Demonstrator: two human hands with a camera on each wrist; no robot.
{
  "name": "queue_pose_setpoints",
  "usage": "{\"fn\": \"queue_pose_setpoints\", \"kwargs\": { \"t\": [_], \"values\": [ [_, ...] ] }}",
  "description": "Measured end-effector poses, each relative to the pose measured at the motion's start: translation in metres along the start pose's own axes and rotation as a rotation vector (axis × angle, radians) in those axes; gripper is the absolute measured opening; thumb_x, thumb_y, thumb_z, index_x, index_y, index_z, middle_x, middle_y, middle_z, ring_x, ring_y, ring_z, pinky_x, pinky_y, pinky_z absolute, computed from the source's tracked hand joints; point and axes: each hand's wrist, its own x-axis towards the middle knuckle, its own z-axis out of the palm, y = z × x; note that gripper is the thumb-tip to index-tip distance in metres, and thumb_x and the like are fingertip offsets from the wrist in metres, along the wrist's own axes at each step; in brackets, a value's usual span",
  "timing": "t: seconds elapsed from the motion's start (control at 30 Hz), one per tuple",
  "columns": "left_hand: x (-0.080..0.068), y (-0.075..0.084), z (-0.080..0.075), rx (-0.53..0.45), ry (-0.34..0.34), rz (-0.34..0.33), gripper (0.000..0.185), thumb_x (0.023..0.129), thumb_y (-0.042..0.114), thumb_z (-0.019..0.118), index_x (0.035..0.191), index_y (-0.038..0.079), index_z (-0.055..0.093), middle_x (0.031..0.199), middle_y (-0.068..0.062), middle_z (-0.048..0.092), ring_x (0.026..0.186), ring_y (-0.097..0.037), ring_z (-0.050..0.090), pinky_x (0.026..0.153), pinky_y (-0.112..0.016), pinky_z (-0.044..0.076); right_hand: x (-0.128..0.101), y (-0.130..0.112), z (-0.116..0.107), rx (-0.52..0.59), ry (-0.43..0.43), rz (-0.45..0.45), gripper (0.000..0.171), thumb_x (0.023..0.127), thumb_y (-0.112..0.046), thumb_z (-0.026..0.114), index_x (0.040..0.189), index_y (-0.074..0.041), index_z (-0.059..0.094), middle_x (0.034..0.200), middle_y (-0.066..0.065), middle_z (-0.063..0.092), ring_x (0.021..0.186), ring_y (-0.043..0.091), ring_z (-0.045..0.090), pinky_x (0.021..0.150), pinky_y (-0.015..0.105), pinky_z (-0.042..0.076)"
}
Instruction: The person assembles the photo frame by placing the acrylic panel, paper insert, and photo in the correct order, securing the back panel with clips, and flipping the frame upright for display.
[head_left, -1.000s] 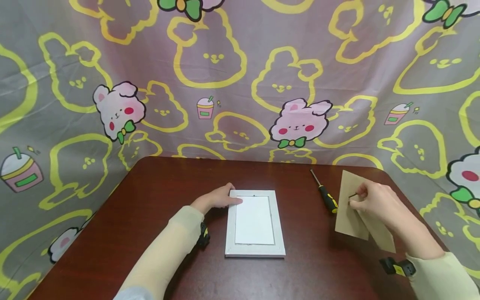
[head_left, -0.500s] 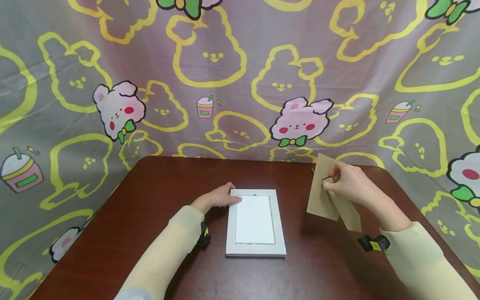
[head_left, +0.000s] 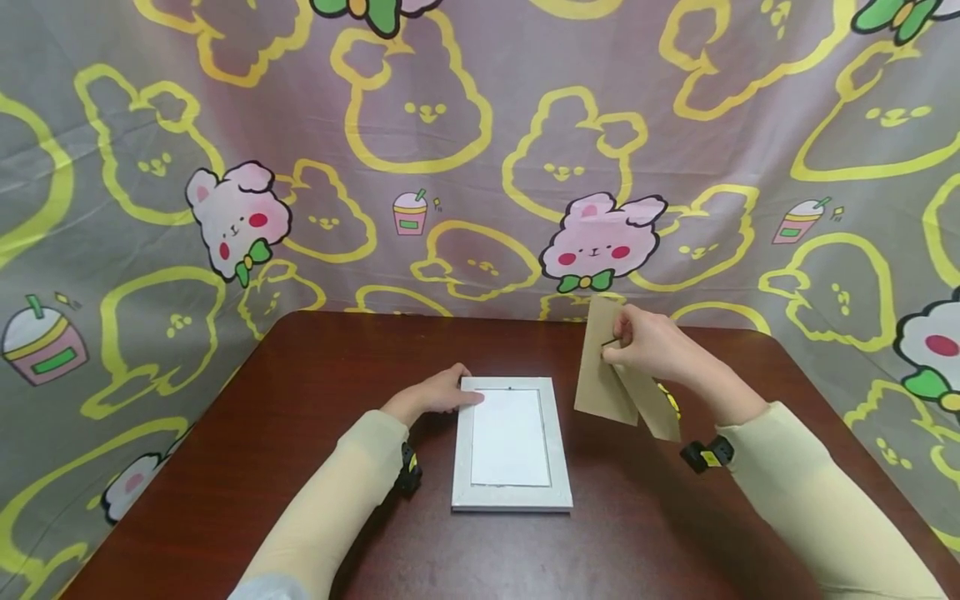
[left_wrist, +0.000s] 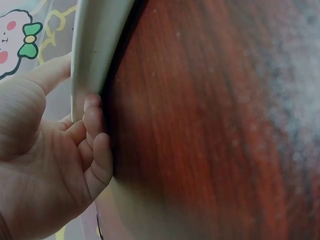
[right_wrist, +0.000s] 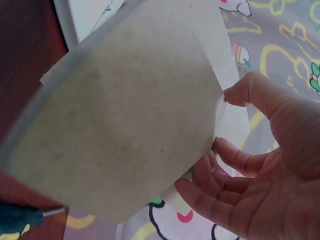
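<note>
My right hand (head_left: 654, 343) pinches a brown backing board (head_left: 600, 375) by its upper edge, thumb and fingertips closed on it, and holds it upright in the air, clear of the table (head_left: 300, 433). In the right wrist view the board (right_wrist: 125, 130) fills most of the picture: flat, matte, faintly speckled fibreboard, with a second, narrower flap of the same stuff behind it, and my fingers (right_wrist: 230, 155) curl in at its edge. Just below and behind this grip lies a screwdriver (head_left: 670, 398), mostly hidden by the board and my wrist; only a bit of its yellow and black handle shows, and its dark handle and thin metal shaft (right_wrist: 30, 216) appear at the lower corner of the wrist view.

To the left of that grip, near but apart from the board, a white picture frame (head_left: 512, 446) lies flat on the table, a plain rectangle with a pale panel inside its raised, slightly grained border. My left hand (head_left: 431, 396) rests at its far left corner, fingers loosely bent against the rim; the left wrist view shows the fingertips (left_wrist: 95, 125) touching the frame's smooth rounded edge (left_wrist: 95, 45).

The table is dark reddish wood, glossy. A cloth (head_left: 480, 150) printed with rabbits hangs behind everything.
</note>
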Motion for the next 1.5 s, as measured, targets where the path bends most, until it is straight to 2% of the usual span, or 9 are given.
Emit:
{"fn": "queue_pose_setpoints", "kwargs": {
  "t": [0.17,0.6,0.8,1.0,1.23,1.5],
  "values": [
    [-0.001,0.001,0.000,-0.002,-0.004,0.004,0.048,0.092,0.034,0.068,0.122,0.003,0.047,0.086,-0.009,0.055,0.073,-0.020,0.054,0.065,-0.032,0.045,0.009,-0.010,0.007,-0.003,-0.043,-0.010,0.030,0.079,-0.019,0.073,0.090,-0.004,0.049,0.066,0.003,0.049,0.060,0.017,0.048,0.054,0.031,0.037],
    [0.001,-0.001,-0.001,-0.011,-0.007,0.007,0.046,0.092,0.035,0.068,0.120,0.004,0.047,0.085,-0.009,0.055,0.071,-0.020,0.053,0.063,-0.031,0.044,0.024,-0.036,0.019,0.035,-0.077,-0.050,0.033,0.079,-0.017,0.074,0.094,-0.004,0.048,0.073,0.006,0.051,0.065,0.019,0.049,0.056,0.031,0.038],
    [-0.001,0.001,-0.001,-0.004,-0.012,0.003,0.049,0.092,0.034,0.068,0.123,0.002,0.046,0.084,-0.009,0.056,0.071,-0.020,0.054,0.063,-0.031,0.044,0.028,-0.051,0.033,0.049,-0.124,-0.066,0.035,0.079,-0.018,0.075,0.095,-0.005,0.047,0.076,0.006,0.053,0.066,0.018,0.050,0.056,0.030,0.040],
    [0.001,0.001,-0.001,-0.008,-0.013,0.006,0.048,0.092,0.034,0.069,0.121,0.003,0.046,0.084,-0.008,0.056,0.071,-0.019,0.054,0.064,-0.031,0.045,0.027,-0.065,0.050,0.069,-0.155,-0.107,0.034,0.078,-0.017,0.076,0.094,-0.006,0.048,0.072,0.004,0.051,0.062,0.017,0.049,0.054,0.030,0.038],
    [0.002,-0.001,0.000,-0.025,-0.001,0.014,0.042,0.092,0.031,0.068,0.117,0.003,0.048,0.083,-0.008,0.055,0.070,-0.018,0.053,0.062,-0.030,0.044,0.027,-0.078,0.070,0.014,-0.188,-0.147,0.034,0.076,-0.019,0.077,0.091,-0.007,0.049,0.070,0.002,0.049,0.061,0.015,0.048,0.053,0.028,0.037],
    [0.000,0.002,-0.001,-0.048,-0.008,0.035,0.039,0.091,0.025,0.067,0.115,0.002,0.048,0.082,-0.007,0.055,0.067,-0.017,0.052,0.058,-0.028,0.042,0.032,-0.086,0.086,0.007,-0.183,-0.168,0.031,0.076,-0.019,0.075,0.087,-0.008,0.048,0.068,0.001,0.048,0.060,0.014,0.048,0.054,0.027,0.038]
  ]
}}
